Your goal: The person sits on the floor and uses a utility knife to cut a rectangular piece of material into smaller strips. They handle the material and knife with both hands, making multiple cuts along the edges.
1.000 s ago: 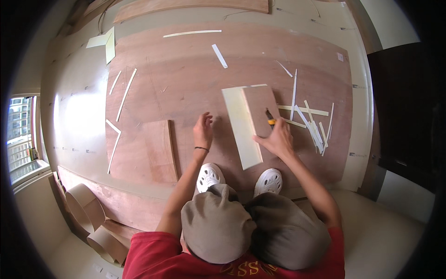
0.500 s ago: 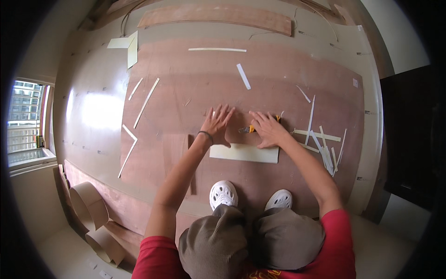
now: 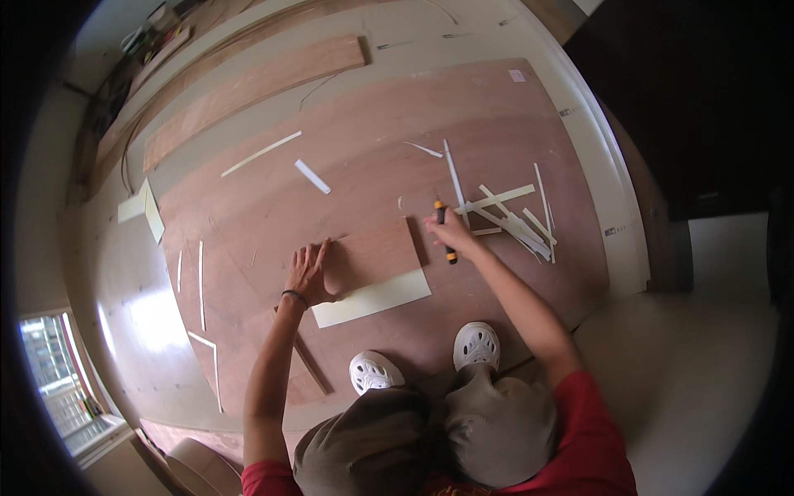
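Observation:
My right hand [image 3: 451,232] is closed round a black-and-orange utility knife [image 3: 441,217], raised to the right of a pale rectangular sheet [image 3: 372,299]. The thin tip of the knife is too small to make out well. My left hand [image 3: 309,274] is spread out at the left end of the sheet, pressing on a flat brown wooden piece [image 3: 372,250] along the sheet's far edge. The sheet shows as a cream band on the near side of this piece.
Several narrow cut strips [image 3: 517,227] lie heaped at the right. More strips [image 3: 313,177] are scattered at the far side and left. A long plank [image 3: 265,95] lies at the back. My white clogs [image 3: 476,345] stand on the near part of the brown panel [image 3: 397,174].
The view has turned to the right. My right hand has picked up the utility knife from the panel and moved off the sheet. The left hand stays spread at the sheet.

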Motion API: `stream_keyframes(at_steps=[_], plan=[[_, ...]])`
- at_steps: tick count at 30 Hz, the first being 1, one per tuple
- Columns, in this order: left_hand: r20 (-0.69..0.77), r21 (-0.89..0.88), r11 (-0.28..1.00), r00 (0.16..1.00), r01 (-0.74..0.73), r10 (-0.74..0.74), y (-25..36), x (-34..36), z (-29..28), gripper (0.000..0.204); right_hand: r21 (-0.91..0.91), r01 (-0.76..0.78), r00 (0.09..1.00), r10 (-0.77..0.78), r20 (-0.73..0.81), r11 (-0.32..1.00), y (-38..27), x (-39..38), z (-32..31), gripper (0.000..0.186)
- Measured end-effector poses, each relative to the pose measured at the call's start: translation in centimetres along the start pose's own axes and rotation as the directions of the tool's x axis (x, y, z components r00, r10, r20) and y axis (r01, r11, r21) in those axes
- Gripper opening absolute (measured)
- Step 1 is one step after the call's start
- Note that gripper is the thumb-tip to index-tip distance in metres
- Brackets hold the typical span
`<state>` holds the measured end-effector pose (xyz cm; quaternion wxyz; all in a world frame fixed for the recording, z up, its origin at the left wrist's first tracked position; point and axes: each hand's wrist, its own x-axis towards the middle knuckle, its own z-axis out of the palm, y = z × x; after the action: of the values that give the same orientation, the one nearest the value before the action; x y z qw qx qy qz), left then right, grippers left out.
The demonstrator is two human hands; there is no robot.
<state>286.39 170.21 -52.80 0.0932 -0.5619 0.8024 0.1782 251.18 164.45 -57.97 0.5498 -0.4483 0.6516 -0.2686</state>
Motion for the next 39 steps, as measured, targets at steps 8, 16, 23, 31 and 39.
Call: stream_keyframes(at_steps=[8, 16, 23, 31, 39], plan=[[-0.021, 0.107, 0.978, 0.983, -0.18, 0.184, -1.5, 1.3, -1.8, 0.13, 0.026, 0.129, 0.991, -0.128, -0.049, 0.991, 1.4, -0.4, 2.4, 0.028], [0.071, 0.287, 0.907, 0.952, -0.307, 0.299, -1.9, 3.0, -3.8, 0.122, 0.155, 0.066, 0.967, -0.102, 0.233, 0.986, 1.8, -2.6, 2.7, 0.009], [0.15, 0.327, 0.885, 0.943, -0.332, 0.298, -2.2, 5.2, -3.7, 0.125, 0.135, 0.063, 0.958, -0.097, 0.27, 0.989, 1.4, -3.0, 1.8, 0.012], [0.292, 0.28, 0.957, 0.956, -0.069, -0.017, 2.2, 5.0, -5.3, 0.14, -0.367, 0.201, 0.977, -0.211, 0.012, 0.908, -0.2, -4.9, -0.8, 0.025], [-0.425, -0.384, 0.908, 0.841, 0.168, -0.335, 12.0, 5.7, 7.0, 0.053, -0.623, 0.377, 0.92, -0.202, 0.334, 0.685, 0.2, -6.3, -1.2, 0.033]])
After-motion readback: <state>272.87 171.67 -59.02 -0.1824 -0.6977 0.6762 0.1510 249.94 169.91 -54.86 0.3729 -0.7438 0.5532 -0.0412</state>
